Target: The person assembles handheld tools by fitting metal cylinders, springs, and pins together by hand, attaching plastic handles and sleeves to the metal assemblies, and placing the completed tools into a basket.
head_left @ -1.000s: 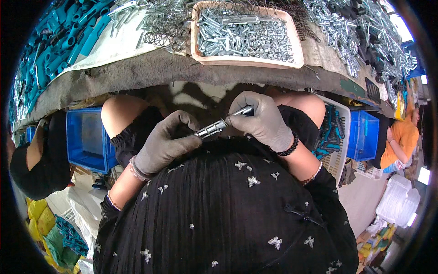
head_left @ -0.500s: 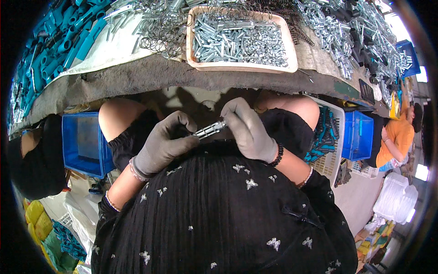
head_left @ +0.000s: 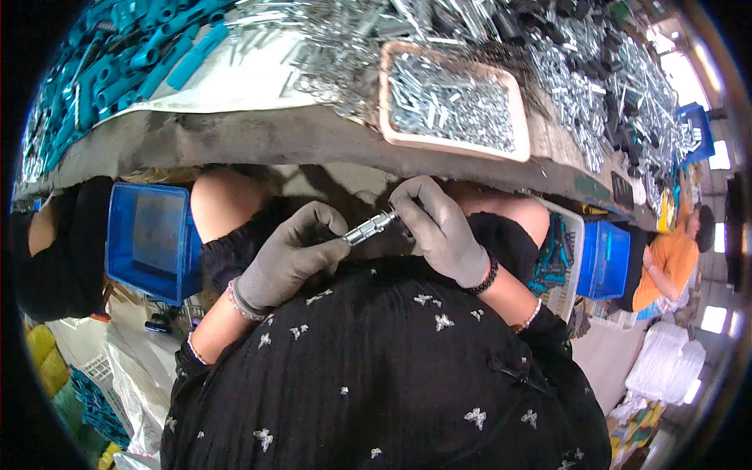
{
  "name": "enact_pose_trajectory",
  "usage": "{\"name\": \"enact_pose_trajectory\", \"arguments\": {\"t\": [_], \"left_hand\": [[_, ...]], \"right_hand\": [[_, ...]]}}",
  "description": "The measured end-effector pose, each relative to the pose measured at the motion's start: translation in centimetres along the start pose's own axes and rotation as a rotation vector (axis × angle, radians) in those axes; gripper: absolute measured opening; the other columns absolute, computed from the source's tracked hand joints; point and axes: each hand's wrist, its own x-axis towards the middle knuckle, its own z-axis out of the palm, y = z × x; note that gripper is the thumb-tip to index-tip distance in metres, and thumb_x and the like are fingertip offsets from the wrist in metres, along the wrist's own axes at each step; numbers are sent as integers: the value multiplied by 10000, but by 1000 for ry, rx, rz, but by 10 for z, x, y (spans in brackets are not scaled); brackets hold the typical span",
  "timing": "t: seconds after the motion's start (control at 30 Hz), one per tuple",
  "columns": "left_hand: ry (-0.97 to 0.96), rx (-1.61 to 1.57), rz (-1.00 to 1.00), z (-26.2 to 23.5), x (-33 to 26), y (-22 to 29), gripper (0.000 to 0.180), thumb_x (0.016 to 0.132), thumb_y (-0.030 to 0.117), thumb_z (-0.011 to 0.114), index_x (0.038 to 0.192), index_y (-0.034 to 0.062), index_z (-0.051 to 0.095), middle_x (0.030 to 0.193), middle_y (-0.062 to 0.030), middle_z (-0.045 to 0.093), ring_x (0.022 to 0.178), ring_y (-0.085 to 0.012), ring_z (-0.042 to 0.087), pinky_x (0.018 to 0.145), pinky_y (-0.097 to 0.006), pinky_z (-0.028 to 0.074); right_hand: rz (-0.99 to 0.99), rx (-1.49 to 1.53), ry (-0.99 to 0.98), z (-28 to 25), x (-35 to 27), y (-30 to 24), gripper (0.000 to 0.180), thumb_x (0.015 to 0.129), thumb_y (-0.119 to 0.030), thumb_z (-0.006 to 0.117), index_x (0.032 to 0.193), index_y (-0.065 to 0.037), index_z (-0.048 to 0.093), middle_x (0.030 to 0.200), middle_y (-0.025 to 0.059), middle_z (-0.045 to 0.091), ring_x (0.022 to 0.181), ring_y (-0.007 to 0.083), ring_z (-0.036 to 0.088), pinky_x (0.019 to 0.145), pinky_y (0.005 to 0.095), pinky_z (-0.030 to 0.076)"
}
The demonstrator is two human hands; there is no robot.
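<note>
A short silver metal rod-like part [head_left: 368, 229] with ridges and grooves lies slanted between my hands, above my lap. My left hand [head_left: 291, 257], in a grey glove, grips its lower left end between thumb and fingers. At its upper right end, the thumb and bent fingers of my right hand [head_left: 440, 233], gloved the same way, are closed and touch the tip. Whether a smaller piece sits in those right fingertips is hidden. A pale shallow tray [head_left: 458, 150] of small shiny metal pins and nuts rests on the table edge ahead.
The cloth-covered table edge [head_left: 258, 141] curves across in front. Teal plastic tubes [head_left: 141, 59] are heaped left, loose metal parts [head_left: 583, 70] right. Blue crates [head_left: 149, 270] and a pale basket [head_left: 578, 258] stand beside my knees. A person in orange [head_left: 666, 262] is far right.
The view has shifted, so the tray and table appear lower and farther right. The metal part stays between my hands, with my right fingertips now at its tip.
</note>
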Motion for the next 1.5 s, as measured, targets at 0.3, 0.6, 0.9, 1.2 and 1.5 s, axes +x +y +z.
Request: {"name": "enact_pose_trajectory", "arguments": {"t": [0.3, 0.6, 0.9, 1.2, 1.5], "left_hand": [[66, -117, 107, -48, -38, -27, 191, 965, 166, 608, 1114, 70, 538, 846, 34, 538, 734, -47, 490, 630, -211, 401], [158, 51, 318, -75, -68, -40, 218, 948, 93, 600, 1155, 52, 544, 1038, 17, 556, 916, -67, 508, 796, -226, 424], [191, -128, 172, -85, -70, -43, 139, 941, 126, 600, 1057, 51, 590, 938, 38, 547, 827, -46, 487, 725, -207, 411], [-98, -80, 52, -55, -18, -27, 130, 920, 127, 641, 1008, 56, 577, 931, 38, 546, 851, -43, 490, 772, -210, 409], [-143, -55, -95, 3, 13, -20, 160, 969, 214, 607, 1021, 64, 581, 899, 40, 557, 818, -15, 500, 706, -209, 412]], "right_hand": [[-599, -408, -29, 28, 122, -132, 177, 912, -139, 668, 1038, -18, 639, 914, 175, 669, 847, 337, 661, 757, 382, 513], [-622, -1584, -278, 148, 317, -149, 465, 896, -175, 613, 1355, -189, 540, 1264, 115, 631, 1267, 257, 538, 1080, 433, 355], [-591, -628, -344, 40, 112, -163, 284, 847, -108, 694, 1128, -88, 656, 1025, 148, 621, 949, 336, 619, 840, 400, 494], [350, 73, 82, -33, -12, -26, 155, 898, -87, 667, 1046, -44, 685, 877, 17, 655, 674, 69, 580, 582, 214, 462], [292, 280, -190, -31, -26, 15, 182, 925, -136, 685, 1081, -52, 644, 897, 42, 671, 701, 82, 644, 615, 233, 543]]}}
